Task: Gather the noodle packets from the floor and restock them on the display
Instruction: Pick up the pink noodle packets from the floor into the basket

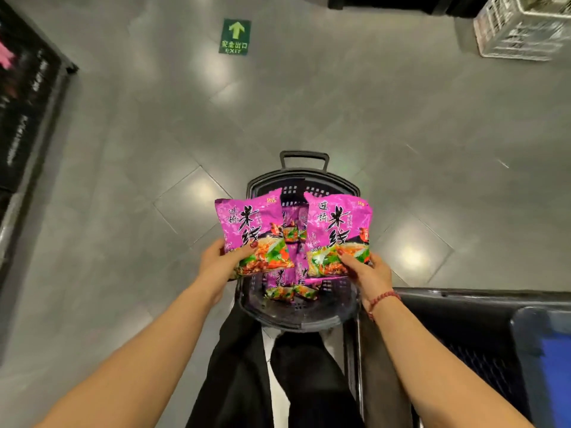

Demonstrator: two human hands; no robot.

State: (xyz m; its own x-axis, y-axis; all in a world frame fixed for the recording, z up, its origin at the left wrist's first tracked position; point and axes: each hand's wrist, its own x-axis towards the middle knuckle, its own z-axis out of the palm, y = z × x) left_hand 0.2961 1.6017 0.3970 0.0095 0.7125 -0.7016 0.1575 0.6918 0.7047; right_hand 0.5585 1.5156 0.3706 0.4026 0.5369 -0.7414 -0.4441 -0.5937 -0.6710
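Note:
My left hand grips the bottom edge of a purple noodle packet and holds it upright. My right hand grips a second purple noodle packet the same way, a little to the right. Both packets hang over a black shopping basket standing on the floor in front of my legs. More purple noodle packets lie inside the basket, partly hidden behind the two I hold.
The grey tiled floor carries a green exit arrow sticker further ahead. A dark shelf unit runs along the left. A black display bin sits at lower right. A white crate stands at top right.

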